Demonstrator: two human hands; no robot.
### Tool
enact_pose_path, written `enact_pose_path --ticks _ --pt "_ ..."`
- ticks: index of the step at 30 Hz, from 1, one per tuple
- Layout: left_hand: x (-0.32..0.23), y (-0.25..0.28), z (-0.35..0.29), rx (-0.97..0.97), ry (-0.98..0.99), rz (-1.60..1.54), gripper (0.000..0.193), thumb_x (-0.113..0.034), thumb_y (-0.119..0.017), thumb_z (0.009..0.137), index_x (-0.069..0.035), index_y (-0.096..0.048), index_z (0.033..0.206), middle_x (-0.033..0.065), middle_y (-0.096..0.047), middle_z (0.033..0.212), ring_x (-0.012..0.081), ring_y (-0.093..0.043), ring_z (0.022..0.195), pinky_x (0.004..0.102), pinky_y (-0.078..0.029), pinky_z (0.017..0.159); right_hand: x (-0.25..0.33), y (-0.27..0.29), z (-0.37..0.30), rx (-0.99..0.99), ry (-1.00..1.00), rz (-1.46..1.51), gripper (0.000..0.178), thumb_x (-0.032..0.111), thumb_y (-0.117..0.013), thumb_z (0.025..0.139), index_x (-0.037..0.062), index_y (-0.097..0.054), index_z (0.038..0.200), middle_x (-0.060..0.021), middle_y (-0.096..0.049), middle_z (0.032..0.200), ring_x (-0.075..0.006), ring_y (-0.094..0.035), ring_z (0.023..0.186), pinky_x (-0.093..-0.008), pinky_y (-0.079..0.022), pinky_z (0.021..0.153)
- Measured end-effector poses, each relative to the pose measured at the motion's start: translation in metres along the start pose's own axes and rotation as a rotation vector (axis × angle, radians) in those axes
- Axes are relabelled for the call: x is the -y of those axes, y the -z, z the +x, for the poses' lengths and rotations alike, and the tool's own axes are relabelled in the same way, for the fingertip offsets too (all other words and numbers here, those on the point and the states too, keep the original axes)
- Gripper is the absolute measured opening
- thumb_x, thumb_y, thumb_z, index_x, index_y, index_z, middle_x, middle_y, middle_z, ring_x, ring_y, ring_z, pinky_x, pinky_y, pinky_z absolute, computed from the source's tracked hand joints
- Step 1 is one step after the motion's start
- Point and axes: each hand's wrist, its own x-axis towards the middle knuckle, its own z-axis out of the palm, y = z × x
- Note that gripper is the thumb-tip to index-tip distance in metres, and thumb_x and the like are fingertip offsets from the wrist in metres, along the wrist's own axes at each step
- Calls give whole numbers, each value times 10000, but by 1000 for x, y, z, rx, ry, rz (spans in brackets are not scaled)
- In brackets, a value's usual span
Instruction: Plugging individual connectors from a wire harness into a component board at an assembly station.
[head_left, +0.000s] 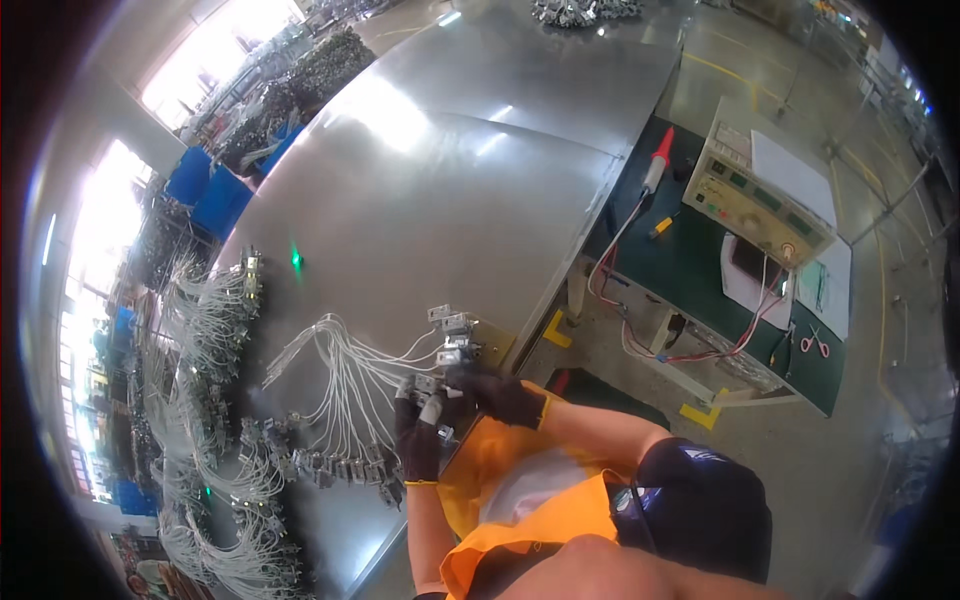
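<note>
Both my hands wear dark gloves with yellow cuffs and meet at the near edge of the metal table. My left hand (418,440), with light-coloured fingertips, is closed around a small silver metal part (425,384). Curled beside it from the right, my right hand (508,398) has its fingertips against or near that part; what they pinch is hidden. Just beyond my fingers lie several similar metal parts (456,340). A fan of white wires (345,375) spreads over the table to the left, with a row of metal parts (345,468) along its near ends.
Piles of white-wired parts (215,400) line the table's left side. Blue bins (222,205) stand beyond. At right, a green-topped bench (690,262) bears a beige test instrument (760,205), a red-tipped probe (657,160), a yellow-handled tool (662,227) and scissors (815,343). Cables hang off its edge.
</note>
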Motion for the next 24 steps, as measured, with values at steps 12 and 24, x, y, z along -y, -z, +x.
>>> enact_pose_path --ticks 12,24 --pt "22 8 6 47 -109 107 530 -133 -670 891 -56 -492 1384 116 -507 1386 226 -540 1223 329 -438 1035 9 26 34 139 493 -371 357 157 -526 999 2 -543 1321 -127 -611 1268 -237 -610 1147 -338 -493 988" --pt "32 1 5 -1 -386 530 576 -102 -698 824 -26 -486 1354 220 -471 1396 345 -492 1283 390 -431 1062 68 28 12 -236 868 -1065 235 165 -587 970 50 -606 1174 -160 -704 1001 -281 -702 895 -384 -556 736"
